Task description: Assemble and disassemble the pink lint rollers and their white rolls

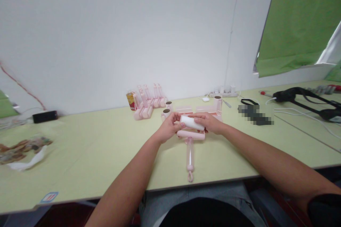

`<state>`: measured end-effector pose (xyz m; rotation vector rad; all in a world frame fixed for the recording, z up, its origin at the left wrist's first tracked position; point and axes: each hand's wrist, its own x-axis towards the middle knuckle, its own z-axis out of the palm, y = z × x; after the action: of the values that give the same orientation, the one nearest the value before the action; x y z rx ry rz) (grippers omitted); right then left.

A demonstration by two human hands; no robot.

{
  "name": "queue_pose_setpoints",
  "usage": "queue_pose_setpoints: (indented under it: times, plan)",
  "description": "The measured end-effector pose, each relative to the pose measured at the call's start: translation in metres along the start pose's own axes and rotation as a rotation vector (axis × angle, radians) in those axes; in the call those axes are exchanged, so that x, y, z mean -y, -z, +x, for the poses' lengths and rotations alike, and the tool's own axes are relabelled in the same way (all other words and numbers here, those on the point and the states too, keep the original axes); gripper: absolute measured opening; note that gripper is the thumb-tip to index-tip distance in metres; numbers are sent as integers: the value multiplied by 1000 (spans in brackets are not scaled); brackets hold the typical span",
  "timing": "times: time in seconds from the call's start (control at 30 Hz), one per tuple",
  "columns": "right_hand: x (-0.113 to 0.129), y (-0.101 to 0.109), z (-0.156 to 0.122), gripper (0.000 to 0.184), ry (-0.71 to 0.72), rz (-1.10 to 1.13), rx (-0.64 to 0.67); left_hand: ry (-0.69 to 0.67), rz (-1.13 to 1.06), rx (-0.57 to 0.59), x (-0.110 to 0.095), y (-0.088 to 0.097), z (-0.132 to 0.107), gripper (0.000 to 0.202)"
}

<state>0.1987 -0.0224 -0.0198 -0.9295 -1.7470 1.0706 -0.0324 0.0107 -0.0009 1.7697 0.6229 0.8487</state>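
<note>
Between both hands I hold a white lint roller refill (pixel 192 122), tilted slightly down to the right. My left hand (pixel 171 127) grips its left end, thumb in front. My right hand (pixel 209 122) wraps its right end from above. Just below the roll, a pink lint roller (pixel 190 135) lies on the table, its clear handle (pixel 190 154) and loop pointing toward me. Behind my hands are pink plastic covers (pixel 183 109) and several upright rolls with brown cores, such as the roll (pixel 217 103); my hands partly hide them.
Several pink lint rollers (pixel 145 104) stand by the wall beside a yellow-red carton (pixel 130 100). At right are a power strip (pixel 223 94), a knife-like tool (pixel 227 103), black straps and cables (pixel 295 110). Crumpled scraps (pixel 25 150) and a black box (pixel 45 116) sit at left.
</note>
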Motion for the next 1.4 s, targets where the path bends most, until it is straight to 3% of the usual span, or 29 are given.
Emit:
queue_pose_setpoints:
  times: [0.1,0.27,0.87,1.4]
  plan:
    - [1,10,1,54,-40,267,-30,7,-91,-50,2,1,2,47]
    - [5,22,-1,57,-37,458,94,39,-149,-130,0,4,5,50]
    - [8,19,-2,52,-63,454,86,42,-185,-135,2,7,5,52]
    - [0,15,1,35,-29,340,-30,1,-140,-169,9,7,7,54]
